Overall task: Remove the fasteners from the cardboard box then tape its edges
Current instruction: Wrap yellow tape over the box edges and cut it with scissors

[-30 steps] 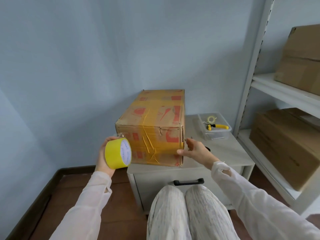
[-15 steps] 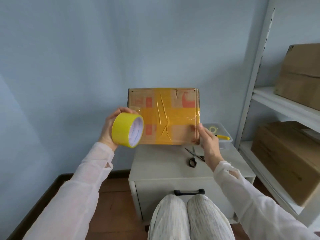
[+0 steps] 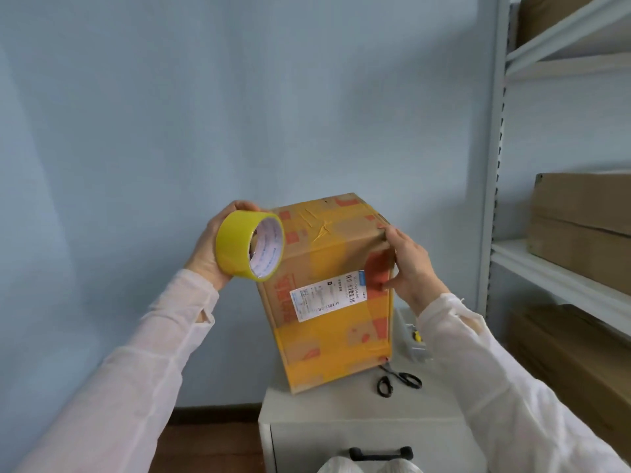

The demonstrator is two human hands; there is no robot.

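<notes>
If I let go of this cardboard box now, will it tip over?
Probably. The cardboard box stands tilted on its lower edge on the cabinet, steadied by the right hand. One hand props it, so it seems light. Its glossy tape may feel slippery.

We see a brown cardboard box (image 3: 334,268) crossed by wide bands of yellow tape and printed with red-orange blocks and characters. Its white label (image 3: 327,295) carries black barcodes and a small blue patch at its 1 o'clock corner. At 9 o'clock from the box, the tape roll (image 3: 235,250) is bright yellow, its core white with faint blue print. At 4 o'clock, scissors (image 3: 397,380) with black handles lie on the off-white desk (image 3: 341,407). We note a pale blue wall (image 3: 239,97), plain brown boxes (image 3: 580,213) at 3 o'clock on a white shelf (image 3: 560,285), and a reddish-brown floor (image 3: 211,448).
</notes>
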